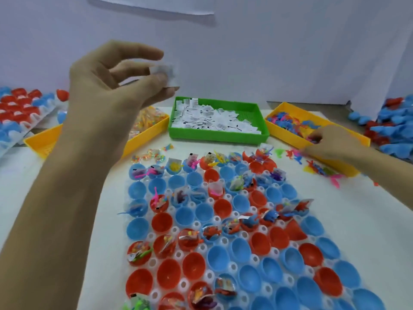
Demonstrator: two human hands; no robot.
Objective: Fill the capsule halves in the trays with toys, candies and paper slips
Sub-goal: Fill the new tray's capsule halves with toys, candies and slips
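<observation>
A white table (73,198) set against a pale wall carries a clear tray (223,220) of red and blue capsule halves (220,258), some already holding toys, candy packets and slips, many empty. Behind the tray sits a green bin (220,136) of paper slips (212,120); left of that bin is a yellow bin of candy packets (145,121), right of it a yellow bin of small plastic toys (288,123). The left hand (111,79) is raised above the green bin, pinching a white slip (166,73) between thumb and fingers. The right hand (330,142) reaches into the toy bin, fingers curled together; whether they grip a toy cannot be told.
</observation>
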